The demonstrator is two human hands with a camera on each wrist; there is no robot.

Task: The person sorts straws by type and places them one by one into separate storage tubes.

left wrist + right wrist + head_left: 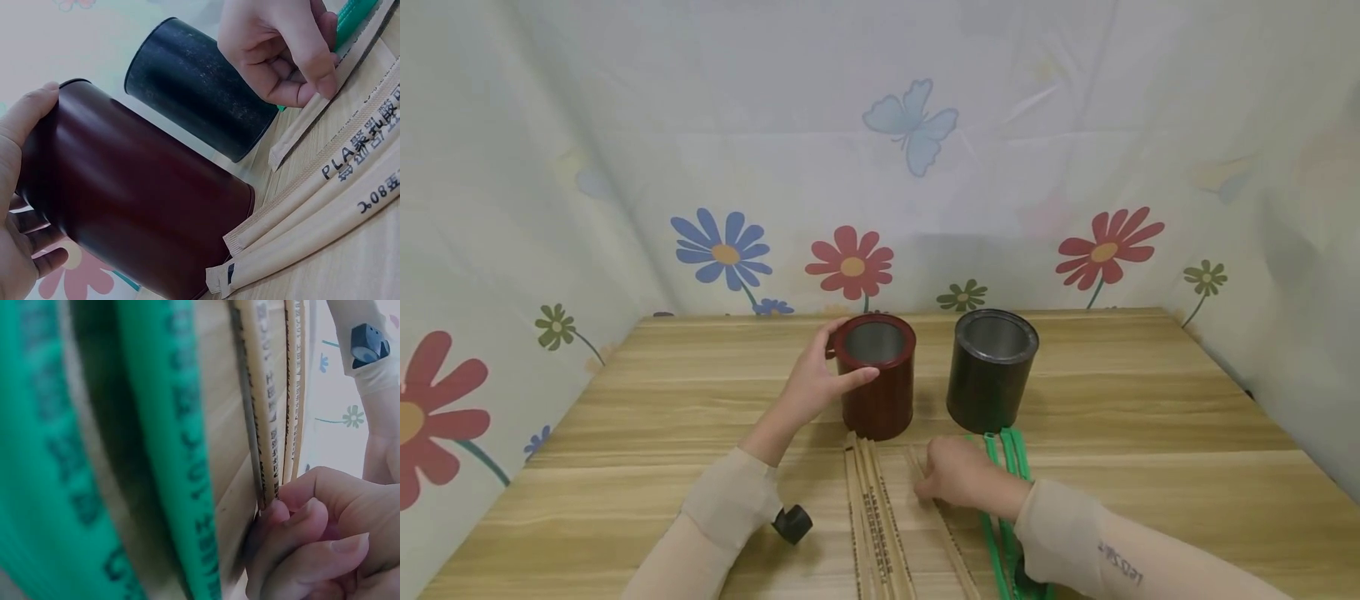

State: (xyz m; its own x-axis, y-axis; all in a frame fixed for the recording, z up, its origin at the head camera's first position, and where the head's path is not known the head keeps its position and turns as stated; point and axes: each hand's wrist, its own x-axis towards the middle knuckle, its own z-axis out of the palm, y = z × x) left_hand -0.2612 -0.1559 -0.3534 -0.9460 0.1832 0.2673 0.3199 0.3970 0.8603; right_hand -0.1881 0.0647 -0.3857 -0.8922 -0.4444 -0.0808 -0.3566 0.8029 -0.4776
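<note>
My left hand [811, 382] holds the dark red can [880, 404] at its rim and side, thumb across the front. The can stands upright on the table, its grey inside showing. In front of the black can, my right hand [962, 475] pinches a straw in a brown paper wrapper [952, 546] near its far end. The left wrist view shows thumb and forefinger on this wrapped straw [306, 128], which lies low over the wood. Several more paper-wrapped straws [874, 517] with black print lie left of it, far ends close to the red can's base.
An open black can [988, 387] stands upright right of the red one. Several green printed wrappers [1017, 454] lie beneath and beside the right forearm. Behind the wooden table [700, 400] hangs a pale curtain [775, 150] with flowers and a butterfly.
</note>
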